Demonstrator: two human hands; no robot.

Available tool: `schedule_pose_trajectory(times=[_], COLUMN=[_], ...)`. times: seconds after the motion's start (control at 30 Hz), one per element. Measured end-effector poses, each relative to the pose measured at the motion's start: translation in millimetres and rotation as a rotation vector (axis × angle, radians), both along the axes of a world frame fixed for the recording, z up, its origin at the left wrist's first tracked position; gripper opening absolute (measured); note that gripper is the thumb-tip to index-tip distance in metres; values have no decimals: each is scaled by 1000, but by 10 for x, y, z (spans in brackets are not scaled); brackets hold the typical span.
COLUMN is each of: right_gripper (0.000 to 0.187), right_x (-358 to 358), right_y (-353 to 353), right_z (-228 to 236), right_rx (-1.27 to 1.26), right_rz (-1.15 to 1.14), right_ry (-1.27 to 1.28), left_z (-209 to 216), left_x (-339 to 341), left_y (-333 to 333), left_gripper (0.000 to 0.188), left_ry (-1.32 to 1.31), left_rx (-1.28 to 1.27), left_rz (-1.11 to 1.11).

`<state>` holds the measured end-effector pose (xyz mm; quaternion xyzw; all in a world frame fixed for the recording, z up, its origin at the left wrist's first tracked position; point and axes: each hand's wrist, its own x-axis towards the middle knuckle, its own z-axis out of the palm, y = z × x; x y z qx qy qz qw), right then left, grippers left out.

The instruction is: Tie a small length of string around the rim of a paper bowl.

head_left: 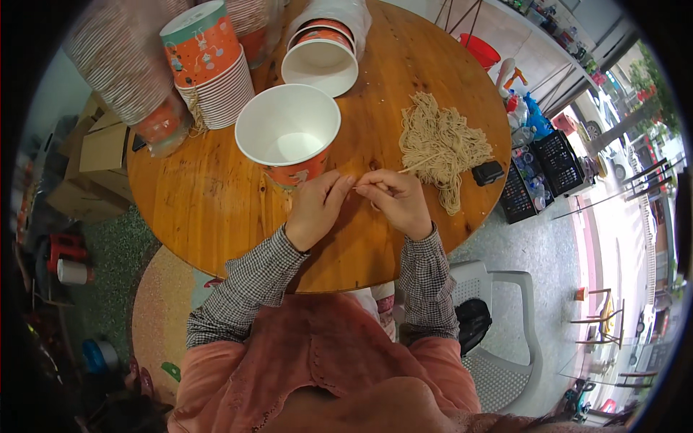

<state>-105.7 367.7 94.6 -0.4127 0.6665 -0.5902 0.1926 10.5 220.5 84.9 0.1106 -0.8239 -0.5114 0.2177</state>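
Note:
At the near middle of the round wooden table, my left hand and my right hand meet almost fingertip to fingertip, both closed in a pinch. A thin tan strand runs out of my right hand toward a tangled heap of tan strings lying to its right. Whatever my left fingertips grip is too small to make out. Just beyond my left hand stands an upright paper bucket, white inside and orange outside, with nothing in it.
Behind it, more paper buckets lie sideways in clear plastic. Tall nested stacks of buckets stand at the left. A small black case lies by the right edge. A grey plastic chair and black crates are to the right.

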Motion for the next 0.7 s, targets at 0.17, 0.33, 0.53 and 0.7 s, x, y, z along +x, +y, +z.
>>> schedule_pose_trajectory(times=[0.17,0.33,0.53,0.7], right_gripper=[12,18,25,18], right_x=[-804,-1304,159,791], right_y=[246,469,35,-147], right_z=[-106,-284,319,120], right_rx=[77,271,58,-137], right_rz=[-133,-312,50,264], right_ry=[213,281,-197,-512], left_z=[295,452,461,534], left_x=[260,720,782,778], left_y=[-5,-191,-54,4], left_gripper=[25,21,14,15], left_ry=[176,152,117,111], left_rx=[30,86,-261,-377], left_rz=[117,250,91,61])
